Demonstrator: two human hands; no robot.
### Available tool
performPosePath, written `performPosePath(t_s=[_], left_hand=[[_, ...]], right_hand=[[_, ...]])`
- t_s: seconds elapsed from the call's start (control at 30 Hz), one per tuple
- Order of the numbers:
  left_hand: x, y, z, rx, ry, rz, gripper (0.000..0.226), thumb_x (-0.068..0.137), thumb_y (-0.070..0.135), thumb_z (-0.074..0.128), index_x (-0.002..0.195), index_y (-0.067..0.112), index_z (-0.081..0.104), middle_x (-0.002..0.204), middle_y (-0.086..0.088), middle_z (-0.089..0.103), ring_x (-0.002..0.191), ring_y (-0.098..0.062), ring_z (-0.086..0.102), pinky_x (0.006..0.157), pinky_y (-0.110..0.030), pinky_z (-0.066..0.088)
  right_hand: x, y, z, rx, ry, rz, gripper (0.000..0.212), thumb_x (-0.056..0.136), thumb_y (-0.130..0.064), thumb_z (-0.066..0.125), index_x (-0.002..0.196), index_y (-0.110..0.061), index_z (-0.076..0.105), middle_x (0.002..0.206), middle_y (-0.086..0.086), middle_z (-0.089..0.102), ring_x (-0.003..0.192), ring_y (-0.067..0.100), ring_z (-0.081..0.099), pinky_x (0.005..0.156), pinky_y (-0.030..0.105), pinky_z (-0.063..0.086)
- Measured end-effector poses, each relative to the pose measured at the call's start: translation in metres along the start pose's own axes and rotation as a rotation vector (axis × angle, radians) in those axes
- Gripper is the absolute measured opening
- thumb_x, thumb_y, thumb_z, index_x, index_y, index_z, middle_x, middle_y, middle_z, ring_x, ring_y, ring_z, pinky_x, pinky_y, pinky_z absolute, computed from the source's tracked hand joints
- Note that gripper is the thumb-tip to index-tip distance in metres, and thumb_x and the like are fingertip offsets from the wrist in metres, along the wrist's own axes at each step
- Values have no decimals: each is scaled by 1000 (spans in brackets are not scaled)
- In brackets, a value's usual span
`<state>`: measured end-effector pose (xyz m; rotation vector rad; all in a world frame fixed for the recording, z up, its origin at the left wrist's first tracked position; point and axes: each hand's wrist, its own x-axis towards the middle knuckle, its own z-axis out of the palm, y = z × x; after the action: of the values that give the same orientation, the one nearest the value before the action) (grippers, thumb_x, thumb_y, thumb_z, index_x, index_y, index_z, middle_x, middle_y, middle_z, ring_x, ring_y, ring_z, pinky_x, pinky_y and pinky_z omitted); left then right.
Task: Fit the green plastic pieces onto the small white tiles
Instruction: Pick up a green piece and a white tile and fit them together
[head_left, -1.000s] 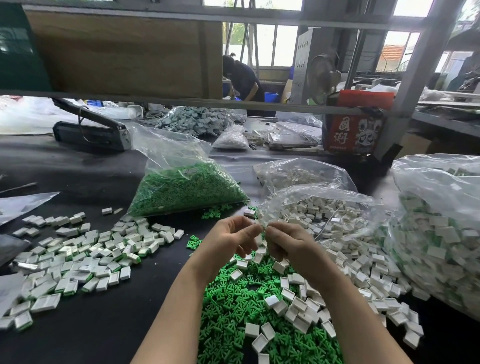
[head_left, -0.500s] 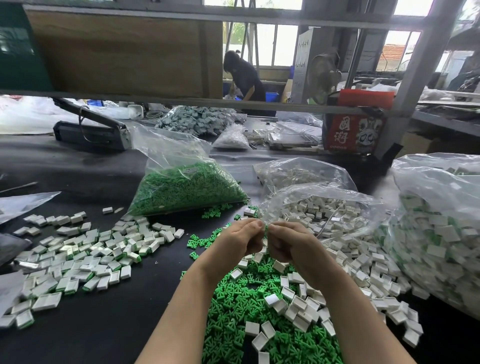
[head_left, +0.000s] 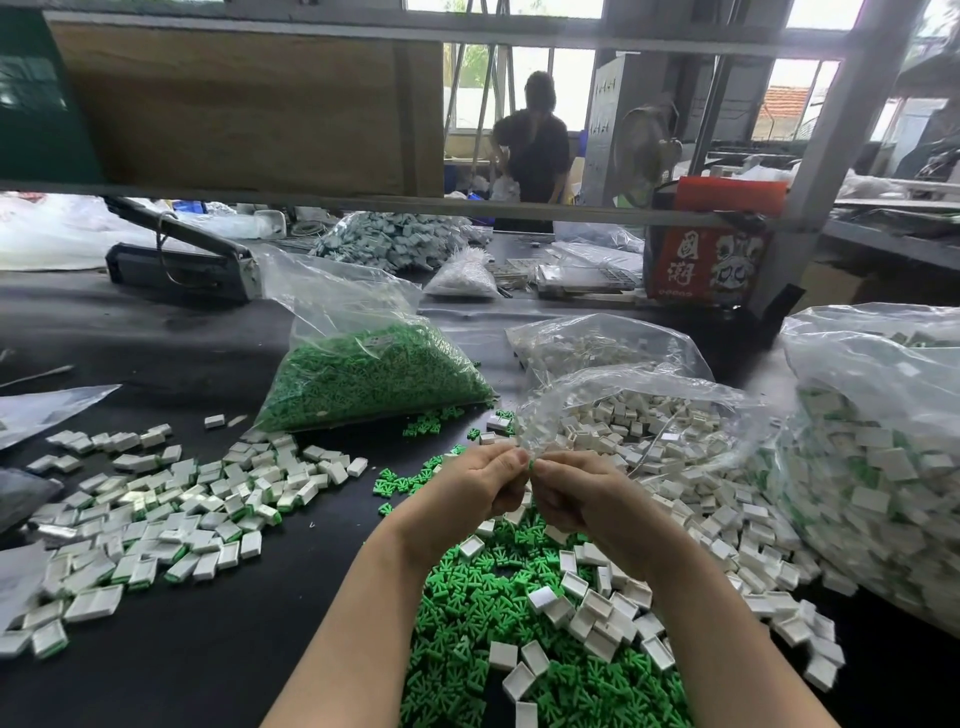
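Observation:
My left hand (head_left: 475, 486) and my right hand (head_left: 579, 491) meet thumb to thumb above the table's middle. A sliver of a green piece (head_left: 531, 464) shows between the fingertips; whatever else they pinch is hidden. Below them lies a heap of loose green pieces (head_left: 483, 608) mixed with empty white tiles (head_left: 597, 603). More white tiles (head_left: 649, 431) spill from an open clear bag. A spread of tiles fitted with green pieces (head_left: 171, 514) lies to the left.
A clear bag of green pieces (head_left: 363, 379) sits behind centre-left. A big bag of fitted tiles (head_left: 883, 467) fills the right. A black sealer machine (head_left: 182, 260), a red box (head_left: 706, 260) and a shelf bar (head_left: 363, 200) stand at the back. A person (head_left: 535, 140) stands far off.
My two hands have stayed pressed together in the same place, shifting slightly. The person in the background has straightened up from bending over.

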<state>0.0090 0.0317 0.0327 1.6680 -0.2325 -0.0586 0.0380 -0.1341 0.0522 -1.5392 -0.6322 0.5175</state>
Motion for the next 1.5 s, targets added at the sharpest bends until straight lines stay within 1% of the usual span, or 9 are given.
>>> performPosePath(t_s=[0.23,0.47,0.6,0.7,0.93,1.03,1.2,1.33,1.5], left_hand=[[-2,3,1,-48,-22,-7,23,97,31,45,78,17,45,63,10,39,56,-5,33,51,-15,32],[-6,9,-1,43,-41,-22,29,106,21,41,79,12,46,61,8,40,53,-4,33,50,-13,30],[-7,11,-1,-38,-33,22,30,105,17,39,76,16,46,60,11,40,52,-1,34,49,-10,32],[-7,10,-2,-97,-22,37,29,104,17,42,78,16,54,62,10,46,53,-1,41,51,-9,36],[-9,3,-6,42,-25,36,28,94,31,49,81,15,69,67,0,62,58,-8,48,54,-17,35],[-6,1,-5,55,-16,32,30,94,31,50,87,7,67,67,-1,64,58,-9,50,54,-17,35],[2,-7,4,14,73,17,31,101,27,47,79,14,63,62,0,56,55,-11,48,54,-20,35],[8,-10,13,59,146,30,35,96,37,45,64,27,57,58,8,49,55,-12,40,53,-25,32],[10,-14,18,32,143,30,34,106,18,38,74,17,51,55,16,50,53,-2,42,54,-19,36]], right_hand=[[-1,-1,-2,23,-35,12,32,99,-13,45,67,-13,45,56,-5,35,49,8,30,47,17,26],[-1,-2,-6,-26,-58,28,31,101,-9,44,70,-11,50,57,-4,36,49,8,31,48,16,29],[0,-3,-1,32,3,-25,33,96,-18,52,64,-11,45,54,-4,37,48,10,31,46,18,26],[1,-2,1,55,48,-20,31,99,-19,45,69,-9,44,56,0,36,49,12,31,47,20,25],[6,2,4,-190,156,-44,36,103,-15,45,68,-13,54,53,-9,46,50,4,39,52,16,33],[9,4,4,-312,208,-68,29,102,-16,47,75,-14,55,58,-12,52,56,3,46,58,19,38],[12,10,2,-543,329,-118,26,102,-23,47,75,-21,49,68,-2,53,61,7,46,60,31,39],[13,16,3,-547,399,-162,31,102,-22,44,72,-18,47,62,-4,48,55,5,39,56,32,34],[15,19,6,-467,431,-178,33,102,-18,44,70,-14,49,60,-9,48,57,7,41,58,33,35]])
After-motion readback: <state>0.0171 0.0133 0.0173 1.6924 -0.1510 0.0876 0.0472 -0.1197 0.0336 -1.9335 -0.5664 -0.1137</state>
